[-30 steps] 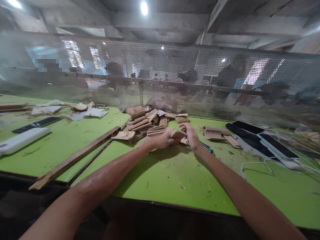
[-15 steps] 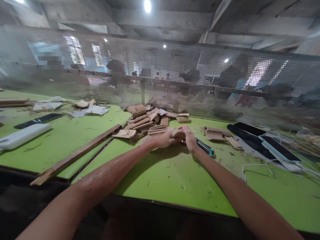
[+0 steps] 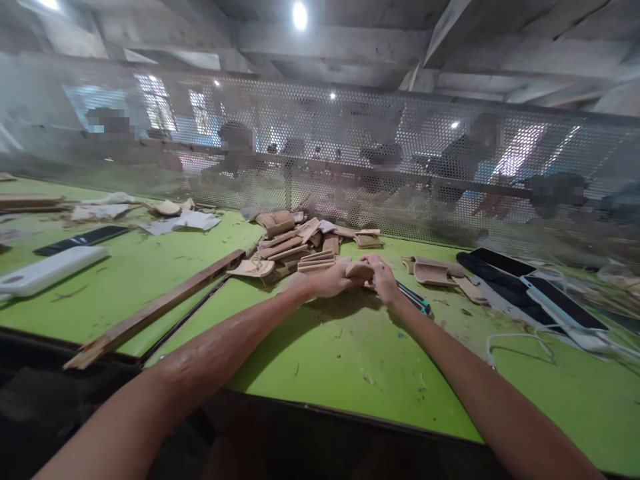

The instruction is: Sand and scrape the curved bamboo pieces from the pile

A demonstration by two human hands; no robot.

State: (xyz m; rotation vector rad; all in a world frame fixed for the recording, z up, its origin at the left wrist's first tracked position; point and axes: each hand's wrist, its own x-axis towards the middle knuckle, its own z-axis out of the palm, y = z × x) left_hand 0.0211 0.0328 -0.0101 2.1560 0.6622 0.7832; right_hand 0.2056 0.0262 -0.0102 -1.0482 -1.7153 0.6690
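Both my hands meet at the middle of the green table, around a short curved bamboo piece (image 3: 359,269). My left hand (image 3: 331,281) is closed on its left side. Curled over its right side are the fingers of my right hand (image 3: 383,279). A black and turquoise utility knife (image 3: 416,299) sticks out behind my right wrist; its front part is hidden by the hand, and I cannot tell whether the hand also grips it. Just beyond my left hand lies a heap of split bamboo pieces (image 3: 285,245), with a few stacked slats (image 3: 316,261) nearest.
A long wooden strip (image 3: 165,303) lies slantwise at left, beside a white-handled object (image 3: 53,270) and a dark flat object (image 3: 80,240). More bamboo pieces (image 3: 433,270), phones (image 3: 567,303) and a white cable (image 3: 515,332) are at right. A perforated metal screen (image 3: 320,147) stands behind, people beyond it.
The view has shifted very slightly. Both hands stay on the bamboo piece in nearly the same pose.
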